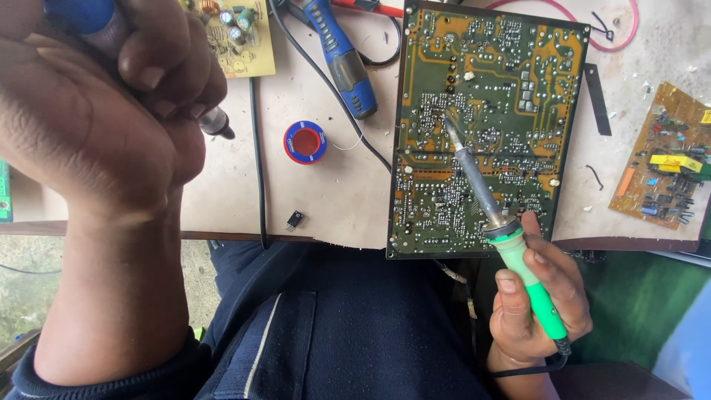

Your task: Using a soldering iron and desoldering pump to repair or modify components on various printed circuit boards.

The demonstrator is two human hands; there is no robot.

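A pale, scuffed bench [326, 192] fills the upper part of the frame, its dark edge running across the middle. Daylight falls evenly on it, with soft shadows. At the lower left, rough grey ground [22, 289] shows beneath; at the lower right, a green surface [637, 311].

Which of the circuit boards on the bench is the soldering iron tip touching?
The large green board at the centre, solder side up; the soldering iron in the right hand rests its tip there. The two small tan boards lie untouched.
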